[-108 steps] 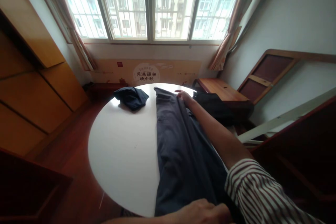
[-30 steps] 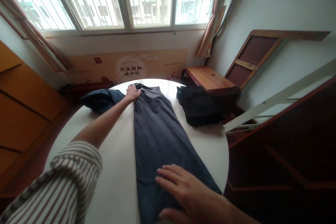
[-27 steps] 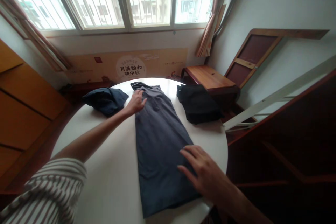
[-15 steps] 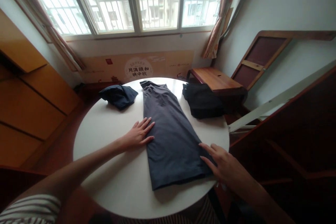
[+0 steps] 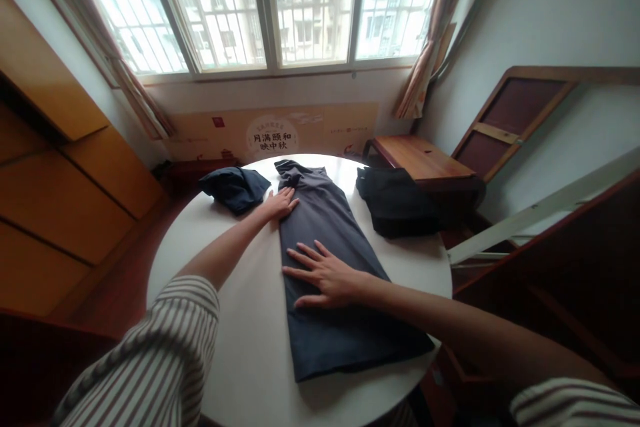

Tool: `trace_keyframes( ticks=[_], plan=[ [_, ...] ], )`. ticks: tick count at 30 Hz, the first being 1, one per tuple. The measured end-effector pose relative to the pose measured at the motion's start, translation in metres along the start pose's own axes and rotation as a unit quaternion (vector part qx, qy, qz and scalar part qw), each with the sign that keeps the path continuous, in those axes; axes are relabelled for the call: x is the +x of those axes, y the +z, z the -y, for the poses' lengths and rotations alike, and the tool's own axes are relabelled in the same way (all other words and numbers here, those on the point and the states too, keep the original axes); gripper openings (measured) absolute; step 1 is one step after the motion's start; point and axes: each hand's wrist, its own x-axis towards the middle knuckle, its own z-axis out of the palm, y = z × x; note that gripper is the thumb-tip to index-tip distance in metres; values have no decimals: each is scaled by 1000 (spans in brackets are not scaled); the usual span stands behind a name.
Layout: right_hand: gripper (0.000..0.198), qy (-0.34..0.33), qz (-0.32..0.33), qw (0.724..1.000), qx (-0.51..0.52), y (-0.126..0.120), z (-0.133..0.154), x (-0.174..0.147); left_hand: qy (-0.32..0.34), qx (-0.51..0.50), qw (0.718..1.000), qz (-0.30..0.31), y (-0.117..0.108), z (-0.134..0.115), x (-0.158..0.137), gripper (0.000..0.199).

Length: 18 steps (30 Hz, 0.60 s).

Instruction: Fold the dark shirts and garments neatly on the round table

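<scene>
A dark grey-blue garment (image 5: 320,213) lies lengthwise on the white round table (image 5: 240,320), its wide hem toward me and its narrower end toward the window. My left hand (image 5: 281,203) rests on the garment's left edge near the far end, fingers extended, beside a small bunched fold. Flat on the middle of the cloth lies my right hand (image 5: 327,277), fingers spread, its forearm crossing over the garment's right side. Neither hand grips anything. What kind of garment it is I cannot tell for certain.
A crumpled dark blue cloth (image 5: 235,188) sits at the table's far left. At the far right is a folded black cloth (image 5: 395,200). Beyond stand a wooden stool-like seat (image 5: 420,157) and a printed cardboard panel (image 5: 310,130) under the window. Orange cabinets (image 5: 55,200) line the left.
My left hand has slid away from me along the garment's left edge. My right hand has left the lower right corner and now lies across the middle. The view has shifted slightly.
</scene>
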Motion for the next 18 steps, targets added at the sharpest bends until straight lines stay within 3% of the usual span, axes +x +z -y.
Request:
trace_keyframes(
  ticks=[6,9,12,15,18],
  plan=[
    [74,-83,36,991,103,-7,44,-60,-16,-38,997,-73,14,11,7,51],
    [65,-118,47,984,123,-14,38,-58,-9,-52,993,-110,16,12,7,48],
    [46,-86,-26,992,93,-23,-5,-17,2,-60,988,-140,17,12,6,48],
    [41,31,-98,995,-14,-37,-74,47,-8,-59,991,-120,19,11,6,50],
    [51,159,-114,976,-96,-54,-145,101,-20,-47,995,-83,20,10,7,49]
  ],
)
